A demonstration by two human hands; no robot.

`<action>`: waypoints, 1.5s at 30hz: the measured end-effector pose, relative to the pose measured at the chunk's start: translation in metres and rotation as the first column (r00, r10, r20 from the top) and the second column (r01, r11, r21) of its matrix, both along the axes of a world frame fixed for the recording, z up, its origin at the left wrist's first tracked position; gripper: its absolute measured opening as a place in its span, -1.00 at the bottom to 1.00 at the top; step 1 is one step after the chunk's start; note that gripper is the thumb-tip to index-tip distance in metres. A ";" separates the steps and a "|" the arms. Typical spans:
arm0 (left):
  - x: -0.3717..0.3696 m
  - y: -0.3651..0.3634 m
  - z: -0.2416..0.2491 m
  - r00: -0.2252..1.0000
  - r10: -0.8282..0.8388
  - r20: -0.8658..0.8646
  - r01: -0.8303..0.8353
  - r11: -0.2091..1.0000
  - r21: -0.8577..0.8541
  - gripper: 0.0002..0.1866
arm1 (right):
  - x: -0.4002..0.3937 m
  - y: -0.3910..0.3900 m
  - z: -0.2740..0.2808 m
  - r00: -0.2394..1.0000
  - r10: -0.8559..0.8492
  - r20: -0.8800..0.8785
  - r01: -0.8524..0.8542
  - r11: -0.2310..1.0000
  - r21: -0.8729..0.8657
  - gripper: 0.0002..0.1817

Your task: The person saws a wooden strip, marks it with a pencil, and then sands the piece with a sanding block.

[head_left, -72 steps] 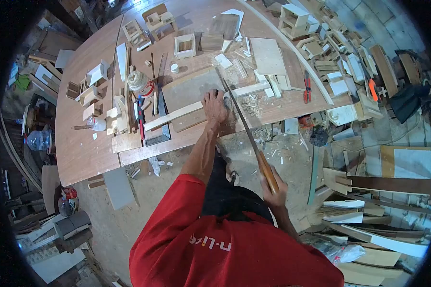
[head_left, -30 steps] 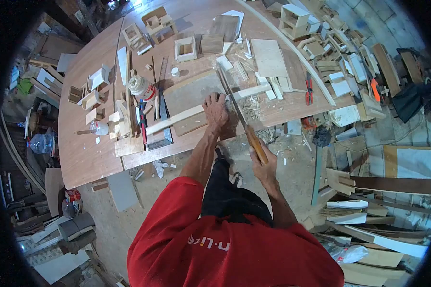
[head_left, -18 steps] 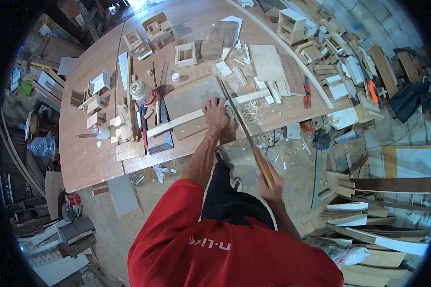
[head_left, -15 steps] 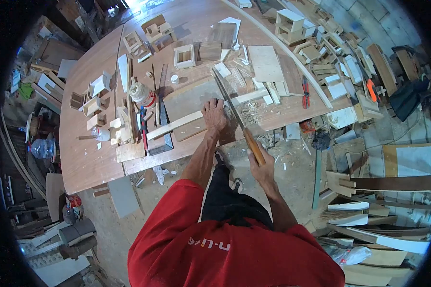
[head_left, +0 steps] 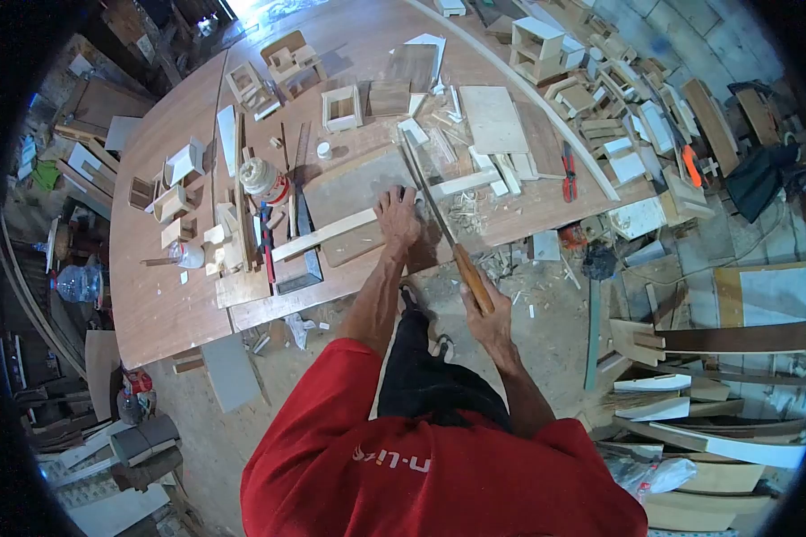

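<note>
Fingers of the left hand (head_left: 398,220) lie spread, pressing the long pale strip (head_left: 331,230) flat on the workbench (head_left: 166,295), while the right hand (head_left: 490,315) wraps shut around the handsaw (head_left: 445,234) handle just off the bench edge. Its blade crosses the strip right beside the left hand. Cutting well here likely means long, level strokes, firm downward pressure on the strip, and fingertips kept clear of the teeth. Shavings (head_left: 464,208) lie just beyond the blade.
</note>
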State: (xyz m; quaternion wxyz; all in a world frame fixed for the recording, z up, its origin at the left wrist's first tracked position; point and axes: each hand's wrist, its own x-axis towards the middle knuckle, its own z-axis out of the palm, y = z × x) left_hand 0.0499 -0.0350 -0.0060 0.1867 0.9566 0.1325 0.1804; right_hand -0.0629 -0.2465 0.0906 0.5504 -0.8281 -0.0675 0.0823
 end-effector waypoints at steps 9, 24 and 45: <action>-0.002 -0.004 0.011 1.000 0.006 0.004 -0.006 1.000 -0.023 -0.66 | -0.064 -0.050 -0.010 0.960 -0.023 0.279 0.048 0.995 -0.083 -0.55; -0.002 0.002 0.006 0.997 -0.061 -0.057 0.058 0.997 -0.056 -0.62 | -0.028 -0.014 0.030 0.995 -0.041 -0.094 0.026 0.988 -0.155 -0.55; -0.002 -0.004 0.008 1.000 0.001 0.019 0.000 0.997 -0.083 -0.60 | -0.071 -0.042 -0.052 0.906 0.030 0.422 0.076 0.970 -0.232 -0.61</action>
